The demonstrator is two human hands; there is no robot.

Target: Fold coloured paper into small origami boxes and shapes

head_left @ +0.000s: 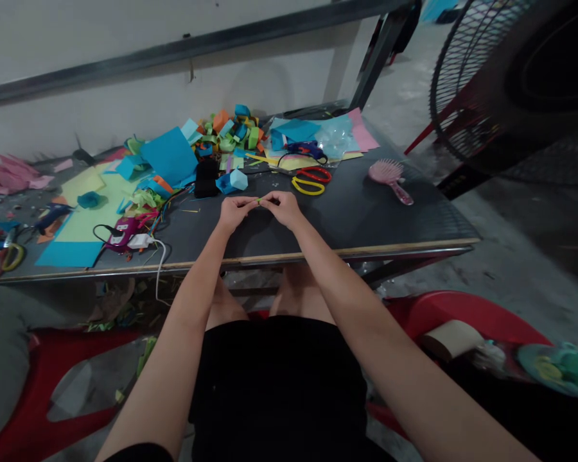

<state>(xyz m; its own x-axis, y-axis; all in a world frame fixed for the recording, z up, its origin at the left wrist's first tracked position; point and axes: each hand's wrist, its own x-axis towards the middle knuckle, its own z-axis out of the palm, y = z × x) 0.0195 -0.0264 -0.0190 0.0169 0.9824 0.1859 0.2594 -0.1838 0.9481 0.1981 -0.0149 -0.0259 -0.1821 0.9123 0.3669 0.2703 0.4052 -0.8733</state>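
Observation:
My left hand (234, 212) and my right hand (282, 208) meet above the dark tabletop, fingertips nearly touching. Pinched between them is a small green paper piece (259, 201), mostly covered by the fingers; its exact shape cannot be made out. Just beyond my left hand sit a blue folded paper shape (232, 181) and a black phone-like object (207, 178). Beyond my right hand lie scissors (309, 185) with one red and one yellow handle loop.
A heap of coloured folded papers (231, 131) lies at the back, beside a blue glue gun (307, 150). A pink hairbrush (388, 176) rests at right. A purple power strip (125, 232) with a white cable is at left. A fan (491, 83) stands beyond the table's right end.

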